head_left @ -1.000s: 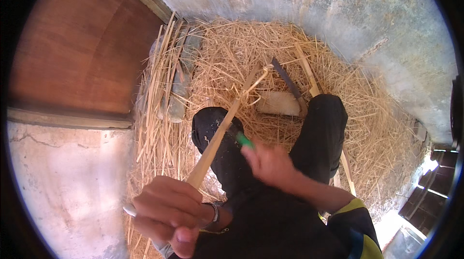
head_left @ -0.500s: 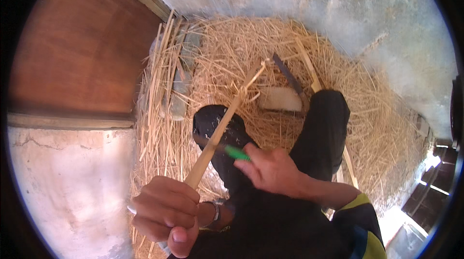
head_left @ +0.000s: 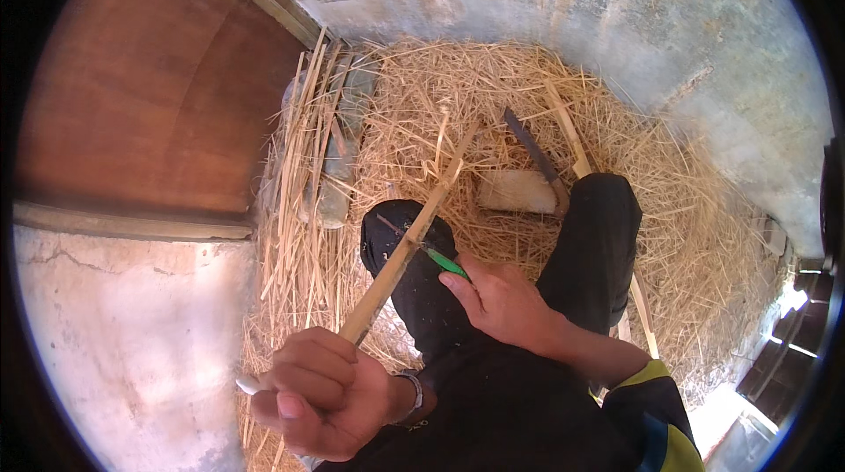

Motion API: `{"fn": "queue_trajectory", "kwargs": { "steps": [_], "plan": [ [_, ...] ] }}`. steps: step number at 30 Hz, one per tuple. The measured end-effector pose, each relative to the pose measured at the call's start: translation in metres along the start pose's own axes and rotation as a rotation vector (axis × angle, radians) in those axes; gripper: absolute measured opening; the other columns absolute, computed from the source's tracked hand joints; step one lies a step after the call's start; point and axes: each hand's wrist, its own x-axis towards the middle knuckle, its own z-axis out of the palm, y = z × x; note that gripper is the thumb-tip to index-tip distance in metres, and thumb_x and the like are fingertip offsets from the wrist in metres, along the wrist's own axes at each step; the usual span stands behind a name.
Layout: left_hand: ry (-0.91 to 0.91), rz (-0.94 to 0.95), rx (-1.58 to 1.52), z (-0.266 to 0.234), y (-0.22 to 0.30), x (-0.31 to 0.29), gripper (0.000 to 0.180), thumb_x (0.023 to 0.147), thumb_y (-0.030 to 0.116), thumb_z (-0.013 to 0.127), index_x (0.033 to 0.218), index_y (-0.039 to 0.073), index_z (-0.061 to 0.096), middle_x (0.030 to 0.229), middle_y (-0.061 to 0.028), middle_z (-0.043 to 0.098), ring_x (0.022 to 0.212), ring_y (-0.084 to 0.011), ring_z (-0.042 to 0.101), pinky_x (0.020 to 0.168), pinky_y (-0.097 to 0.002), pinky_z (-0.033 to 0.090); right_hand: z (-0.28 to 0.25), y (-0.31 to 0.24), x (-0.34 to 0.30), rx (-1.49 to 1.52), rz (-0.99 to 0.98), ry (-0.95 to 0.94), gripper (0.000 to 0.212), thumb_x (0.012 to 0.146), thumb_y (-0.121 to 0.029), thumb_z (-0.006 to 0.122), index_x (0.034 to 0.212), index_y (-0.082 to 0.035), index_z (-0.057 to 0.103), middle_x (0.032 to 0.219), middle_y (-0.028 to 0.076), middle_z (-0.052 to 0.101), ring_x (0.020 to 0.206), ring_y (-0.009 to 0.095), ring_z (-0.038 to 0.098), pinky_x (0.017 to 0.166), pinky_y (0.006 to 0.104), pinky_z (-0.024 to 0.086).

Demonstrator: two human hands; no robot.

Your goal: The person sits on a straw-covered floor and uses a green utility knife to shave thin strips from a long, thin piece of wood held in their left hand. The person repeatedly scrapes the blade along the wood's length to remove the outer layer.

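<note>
My left hand (head_left: 321, 393) is closed round the near end of a long, pale bamboo strip (head_left: 383, 287). The strip slants up and away over my left knee, its far end above the straw. A small white tip (head_left: 247, 384) pokes out beside the left fist; I cannot tell what it is. In my right hand (head_left: 506, 300) is a knife with a green handle (head_left: 447, 262). Its thin blade (head_left: 392, 225) lies across the strip near mid-length, touching it. Pale shaving bits are scattered on the dark trouser leg by the blade.
Straw and shavings (head_left: 493, 76) cover the floor. Beyond my knees, a large dark blade (head_left: 528, 146) lies against a pale block (head_left: 519, 192). More bamboo strips lie at the right (head_left: 568, 129) and in a pile at the left (head_left: 295, 146). Walls and a brown door (head_left: 150, 102) stand close.
My left fist has turned and shifted slightly right, rolling the strip. The knife has moved a little farther along the strip, away from my left fist. The shavings at the strip's far end look different.
</note>
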Motion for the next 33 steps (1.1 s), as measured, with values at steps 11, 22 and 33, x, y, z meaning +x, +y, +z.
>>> {"fn": "queue_trajectory", "kwargs": {
  "steps": [11,22,33],
  "plan": [
    [0.093,0.023,-0.002,-0.004,-0.003,-0.001,0.028,0.089,0.012,0.041,0.063,0.011,0.03,0.043,0.0014,0.027,0.034,-0.0084,0.023,0.034,-0.0254,0.023,-0.006,-0.002,-0.005,-0.21,0.097,-0.111,0.025,0.093,-0.024,0.054,0.099,0.0,0.051,0.062,0.02,0.058,0.052,0.037,0.06,0.046,0.0451,0.046],
    [0.059,-0.007,-0.042,-0.006,-0.001,0.0,0.03,0.09,0.012,0.041,0.063,0.012,0.027,0.044,0.0017,0.022,0.035,-0.0085,0.019,0.037,-0.0268,0.019,-0.002,-0.021,-0.007,-0.058,-0.153,-0.053,0.029,0.095,-0.03,0.05,0.094,0.0,0.054,0.055,0.02,0.056,0.052,0.039,0.059,0.046,0.0481,0.046],
    [0.156,-0.03,-0.053,-0.013,-0.003,0.006,0.03,0.09,0.011,0.041,0.064,0.013,0.026,0.046,0.0015,0.021,0.038,-0.0082,0.018,0.041,-0.0266,0.019,0.017,0.011,0.006,-0.164,0.02,0.0,0.028,0.093,-0.031,0.053,0.092,-0.003,0.053,0.059,0.018,0.059,0.052,0.038,0.06,0.047,0.0465,0.047]
  ]
}}
